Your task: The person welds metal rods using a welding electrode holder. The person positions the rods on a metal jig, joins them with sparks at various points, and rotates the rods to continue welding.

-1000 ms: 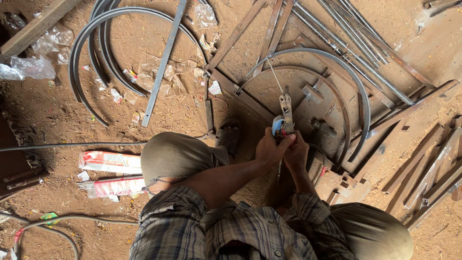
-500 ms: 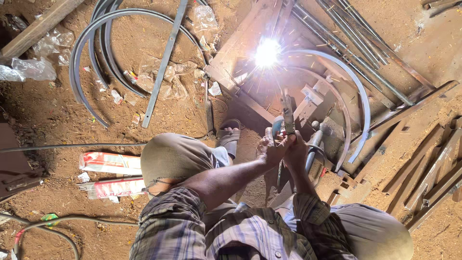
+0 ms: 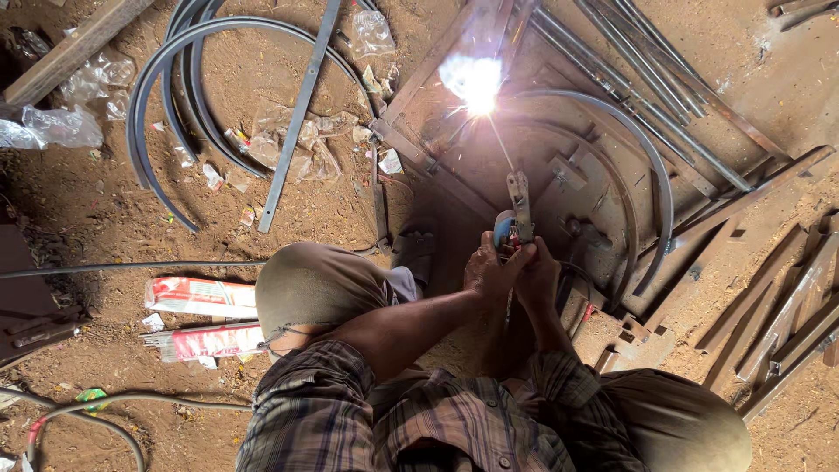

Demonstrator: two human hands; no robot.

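I squat over a metal frame (image 3: 612,188) lying on the dirt ground. My left hand (image 3: 491,271) and my right hand (image 3: 540,278) are clasped together around the handle of a welding electrode holder (image 3: 517,210). Its thin rod (image 3: 498,144) reaches away from me to a bright white arc (image 3: 476,83) at the frame's far edge, where sparks fly. A curved steel bar (image 3: 651,166) arches across the frame to the right of the holder.
Curved steel bars (image 3: 166,105) and a flat strip (image 3: 297,114) lie at the left among plastic litter. Two red-and-white electrode packs (image 3: 201,297) rest beside my left knee. A cable (image 3: 131,265) runs along the ground. Angle-iron pieces (image 3: 786,306) pile up at the right.
One second ago no arc burned. It then lit near the rod's tip, and now it glows larger and slightly farther along the frame. My hands stay clasped on the holder.
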